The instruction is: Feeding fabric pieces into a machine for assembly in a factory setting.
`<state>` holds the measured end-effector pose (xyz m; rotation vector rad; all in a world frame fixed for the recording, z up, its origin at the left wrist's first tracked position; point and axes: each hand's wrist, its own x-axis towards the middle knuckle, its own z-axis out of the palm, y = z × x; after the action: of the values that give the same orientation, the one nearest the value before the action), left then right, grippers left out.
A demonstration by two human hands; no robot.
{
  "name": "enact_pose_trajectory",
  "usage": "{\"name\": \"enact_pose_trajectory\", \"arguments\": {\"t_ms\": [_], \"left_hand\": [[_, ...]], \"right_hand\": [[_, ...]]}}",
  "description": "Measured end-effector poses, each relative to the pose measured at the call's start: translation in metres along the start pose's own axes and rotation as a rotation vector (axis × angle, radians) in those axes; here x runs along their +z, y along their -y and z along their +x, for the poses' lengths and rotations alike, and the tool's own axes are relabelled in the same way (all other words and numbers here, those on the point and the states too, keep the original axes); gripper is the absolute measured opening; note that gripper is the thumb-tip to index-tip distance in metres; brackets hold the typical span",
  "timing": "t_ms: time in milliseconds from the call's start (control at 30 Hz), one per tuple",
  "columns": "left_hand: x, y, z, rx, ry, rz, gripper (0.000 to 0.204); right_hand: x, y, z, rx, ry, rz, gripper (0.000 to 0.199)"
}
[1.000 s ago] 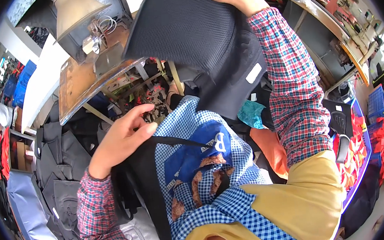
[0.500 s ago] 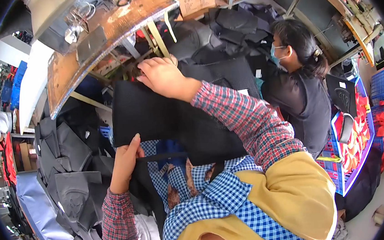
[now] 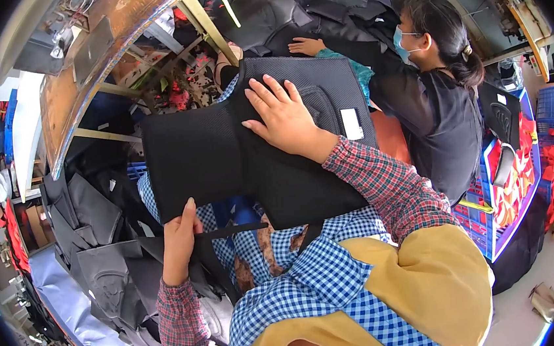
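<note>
Wooden worktop [image 3: 79, 91] curving across the upper left, grey panels [image 3: 99, 254] heaped below it. Centre: black mesh panel [image 3: 223, 158] held over a blue checked apron [image 3: 300, 283]. Right hand [image 3: 285, 116] pressed flat on top, fingers [image 3: 269, 88] spread, released. Left hand [image 3: 180, 237] at the lower edge, fingers clenched on the panel. Beyond, a co-worker's hand [image 3: 305, 45] resting on dark fabric.

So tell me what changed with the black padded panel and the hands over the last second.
The black padded panel came down from overhead, where the right hand gripped it, and now lies flat across the lap. That hand now rests open on top of it. The left hand dropped from the checked apron to the panel's lower edge, by the black strap. The apron stayed in place.
</note>
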<state>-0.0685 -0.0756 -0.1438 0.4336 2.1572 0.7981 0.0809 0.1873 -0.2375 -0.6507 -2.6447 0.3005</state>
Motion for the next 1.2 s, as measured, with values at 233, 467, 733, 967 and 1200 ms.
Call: {"name": "enact_pose_trajectory", "arguments": {"t_ms": [233,467,733,967,1200], "left_hand": [[-0.001,0.001,-0.004,-0.015,-0.011,0.008,0.060],[0.000,-0.010,-0.007,-0.044,0.013,0.018,0.060],[0.002,-0.012,-0.008,-0.018,-0.002,0.033,0.060],[-0.002,-0.003,-0.004,0.107,0.018,0.039,0.063],[0.004,-0.009,-0.006,0.222,0.030,0.005,0.050]], "right_hand": [[-0.001,-0.009,0.011,-0.008,-0.082,0.008,0.054],[0.006,-0.026,0.035,0.115,-0.071,0.074,0.054],[0.013,-0.063,0.061,0.449,0.149,0.414,0.081],[0.014,-0.073,0.065,0.478,-0.077,0.369,0.063],[0.001,-0.086,0.057,0.542,-0.120,0.589,0.051]]}}
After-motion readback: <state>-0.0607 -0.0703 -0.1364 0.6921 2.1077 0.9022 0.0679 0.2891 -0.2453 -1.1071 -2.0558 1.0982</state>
